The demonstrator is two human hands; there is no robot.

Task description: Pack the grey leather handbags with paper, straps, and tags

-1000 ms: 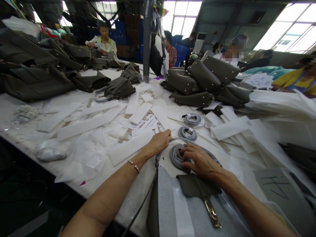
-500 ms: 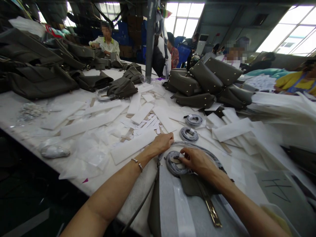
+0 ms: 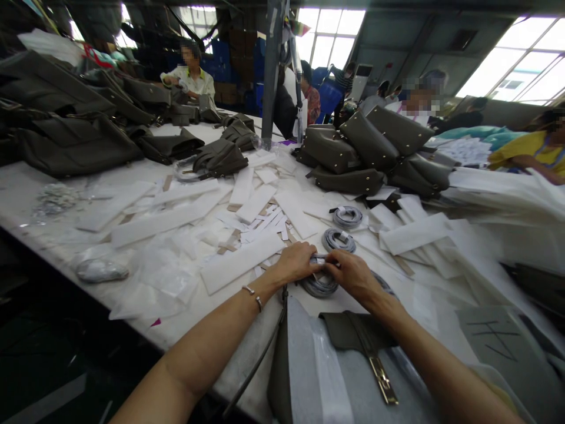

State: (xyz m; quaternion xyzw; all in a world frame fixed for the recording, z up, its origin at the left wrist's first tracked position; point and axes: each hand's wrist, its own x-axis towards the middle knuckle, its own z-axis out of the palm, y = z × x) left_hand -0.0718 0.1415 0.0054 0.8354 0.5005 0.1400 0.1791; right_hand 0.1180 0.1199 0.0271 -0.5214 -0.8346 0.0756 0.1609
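Note:
My left hand and my right hand are close together, fingers closed on a short stretch of wrapped strap between them. Just below their fingers lies a coil of grey-wrapped strap, partly covered by both hands. Beyond my hands sit two more rolled straps, a nearer coil and a farther coil, each with a white band. Under my forearms rests a dark olive bag covered by a pale sheet, its flap carrying a gold clasp.
White foam strips and paper scraps litter the table. Dark bags form a left pile and a right pile. A metal post rises behind. A marked grey panel lies at right. Several people work around.
My right hand has moved up and left, off the coil's middle, to meet my left hand at the strap. The strap's loose arc has shortened, and more of the flap shows.

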